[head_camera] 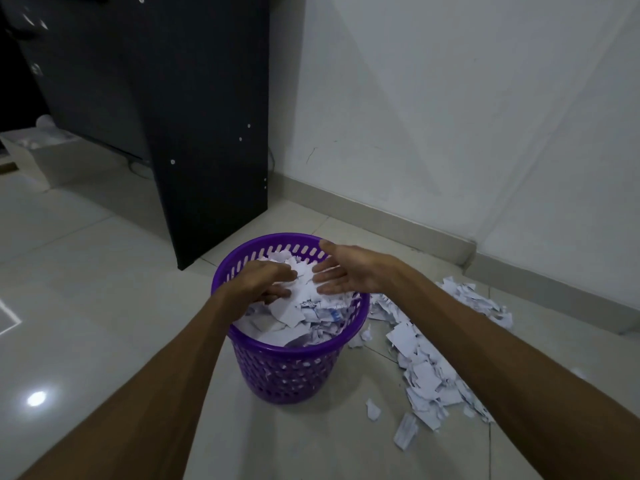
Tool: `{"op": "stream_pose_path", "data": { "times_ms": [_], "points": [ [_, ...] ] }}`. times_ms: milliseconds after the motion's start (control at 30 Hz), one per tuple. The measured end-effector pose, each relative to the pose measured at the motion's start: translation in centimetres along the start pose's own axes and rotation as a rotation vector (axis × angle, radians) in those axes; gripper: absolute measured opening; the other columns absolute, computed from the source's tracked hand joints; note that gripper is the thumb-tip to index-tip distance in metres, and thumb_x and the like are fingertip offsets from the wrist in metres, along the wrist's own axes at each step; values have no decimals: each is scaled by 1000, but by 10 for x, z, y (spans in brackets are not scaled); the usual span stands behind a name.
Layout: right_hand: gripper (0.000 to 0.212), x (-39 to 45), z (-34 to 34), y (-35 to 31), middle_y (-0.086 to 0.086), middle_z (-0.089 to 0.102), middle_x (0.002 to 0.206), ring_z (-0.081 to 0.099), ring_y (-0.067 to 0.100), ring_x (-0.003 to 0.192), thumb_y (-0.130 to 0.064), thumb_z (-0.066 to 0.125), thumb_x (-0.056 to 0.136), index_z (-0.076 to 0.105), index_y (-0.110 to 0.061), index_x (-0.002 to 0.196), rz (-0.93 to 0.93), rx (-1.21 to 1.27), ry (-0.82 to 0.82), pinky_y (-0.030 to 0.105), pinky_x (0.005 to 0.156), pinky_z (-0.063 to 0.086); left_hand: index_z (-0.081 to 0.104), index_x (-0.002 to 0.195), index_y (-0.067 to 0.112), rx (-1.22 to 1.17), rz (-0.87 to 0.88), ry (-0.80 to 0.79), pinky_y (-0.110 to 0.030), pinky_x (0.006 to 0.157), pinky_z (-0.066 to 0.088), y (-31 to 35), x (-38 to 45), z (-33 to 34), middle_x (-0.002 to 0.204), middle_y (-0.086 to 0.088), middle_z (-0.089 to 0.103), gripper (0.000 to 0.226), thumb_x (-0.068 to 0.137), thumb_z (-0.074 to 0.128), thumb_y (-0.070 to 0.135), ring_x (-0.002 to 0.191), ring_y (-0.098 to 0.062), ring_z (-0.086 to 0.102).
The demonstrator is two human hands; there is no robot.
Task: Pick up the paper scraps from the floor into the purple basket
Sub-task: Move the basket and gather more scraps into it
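Note:
The purple basket [287, 372] stands on the tiled floor in the middle, heaped with white paper scraps [301, 317]. Both hands are over its mouth. My left hand [263, 280] curls its fingers around a bunch of scraps at the basket's left side. My right hand [349, 271] is flat with fingers apart, its palm facing the same bunch from the right. A long pile of loose paper scraps [429, 358] lies on the floor to the right of the basket, under my right forearm.
A black cabinet panel [207, 133] stands just behind the basket on the left. A white wall with a skirting board [398, 223] runs behind and to the right. A pale box [45, 154] sits far left under the cabinet.

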State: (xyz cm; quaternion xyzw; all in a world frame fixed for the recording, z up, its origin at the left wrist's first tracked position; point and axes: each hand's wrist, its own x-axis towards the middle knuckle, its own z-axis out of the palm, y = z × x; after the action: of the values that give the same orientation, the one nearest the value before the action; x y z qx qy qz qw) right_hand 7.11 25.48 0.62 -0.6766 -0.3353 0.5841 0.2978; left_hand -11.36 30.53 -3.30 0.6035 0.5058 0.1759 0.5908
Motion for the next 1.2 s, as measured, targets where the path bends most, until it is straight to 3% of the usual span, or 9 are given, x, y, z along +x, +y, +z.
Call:
{"op": "stream_pose_path", "data": {
  "times_ms": [100, 233, 767, 867, 900, 967, 1000, 1067, 1200],
  "points": [
    [69, 7, 4, 10, 22, 60, 129, 60, 34, 118, -53, 35, 102, 48, 7, 135, 68, -62, 0, 39, 96, 51, 59, 125, 13, 4, -32, -98, -25, 77, 53, 0, -1, 2, 120, -7, 68, 36, 92, 63, 27, 96, -15, 69],
    [79, 18, 8, 13, 26, 51, 140, 54, 36, 125, -58, 30, 101, 37, 9, 143, 99, -73, -37, 40, 102, 46, 43, 144, 13, 19, -100, -170, -31, 94, 40, 0, -4, 6, 139, -8, 56, 57, 98, 46, 47, 119, -21, 58],
    [88, 58, 17, 31, 22, 37, 152, 37, 35, 141, -67, 22, 98, 24, 4, 151, 206, -120, -108, 36, 111, 37, 30, 150, 8, -147, -355, -266, -43, 121, 16, -18, 22, 17, 157, -15, 28, 102, 83, 20, 83, 146, -30, 26],
    [90, 70, 19, 35, 12, 63, 103, 60, 23, 92, -71, 23, 94, 27, -1, 149, 245, -121, -107, 26, 91, 43, 26, 151, 6, -140, -350, -317, -40, 121, 17, -21, 28, 18, 158, -14, 27, 107, 81, 17, 85, 146, -28, 25],
    [89, 71, 20, 36, 7, 51, 81, 47, 16, 71, -72, 23, 93, 40, -3, 145, 266, -130, -99, 24, 77, 39, 26, 151, 5, -111, -332, -330, -38, 119, 20, -23, 32, 20, 157, -14, 30, 106, 82, 15, 84, 145, -27, 29],
    [74, 75, 22, 38, 2, 38, 70, 34, 12, 60, -72, 22, 94, 64, -11, 100, 287, -144, -76, 22, 61, 33, 34, 148, 8, -90, -292, -297, -32, 104, 39, -26, 34, 23, 138, -8, 52, 87, 92, 15, 73, 125, -23, 50],
    [73, 79, 22, 41, 5, 44, 73, 38, 14, 62, -71, 21, 95, 57, -8, 88, 280, -156, -73, 22, 60, 36, 43, 142, 14, -85, -241, -247, -28, 88, 46, -25, 33, 25, 116, -2, 59, 76, 95, 16, 67, 104, -16, 58],
    [86, 82, 22, 45, 17, 58, 99, 51, 20, 79, -72, 20, 95, 55, 5, 113, 266, -167, -70, 27, 73, 45, 54, 122, 23, -19, -183, -229, -24, 70, 41, -31, 38, 28, 91, 2, 56, 72, 92, 13, 73, 78, -8, 54],
    [96, 86, 27, 48, 22, 51, 141, 53, 32, 125, -74, 25, 93, 36, 6, 145, 241, -139, -20, 38, 102, 46, 41, 123, 27, -61, -173, -120, -25, 71, 41, -28, 39, 33, 95, -7, 54, 38, 102, 20, 51, 81, -13, 51]
  ]
}}
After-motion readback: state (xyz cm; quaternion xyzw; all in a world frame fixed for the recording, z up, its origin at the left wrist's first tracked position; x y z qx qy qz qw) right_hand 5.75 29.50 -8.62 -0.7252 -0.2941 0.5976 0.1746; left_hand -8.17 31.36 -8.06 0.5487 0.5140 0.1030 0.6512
